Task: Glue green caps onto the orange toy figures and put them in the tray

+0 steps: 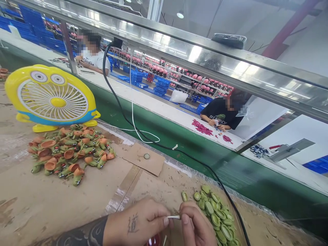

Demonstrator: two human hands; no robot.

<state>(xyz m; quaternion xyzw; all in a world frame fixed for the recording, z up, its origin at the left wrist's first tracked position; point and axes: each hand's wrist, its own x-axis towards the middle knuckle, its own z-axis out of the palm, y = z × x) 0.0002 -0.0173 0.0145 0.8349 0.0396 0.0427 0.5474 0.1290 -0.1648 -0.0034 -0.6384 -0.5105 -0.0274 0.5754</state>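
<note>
White stick (pixel 173 217), thin and smooth, is pinched between the fingers of the left hand (pixel 143 220) and right hand (pixel 196 223), above the cardboard-covered worktop (pixel 102 196). Hollow green ovals (pixel 215 212) lie beside the right hand; orange-and-green figures (pixel 70 150) heap near a glossy yellow fan (pixel 58 101).

Bright overhead light, glare above the hands (pixel 166 223)
White reflections are streaking the metal beam (pixel 179 44); wide-angle distortion is tilting the scene, and pixelation is masking faces.
</note>
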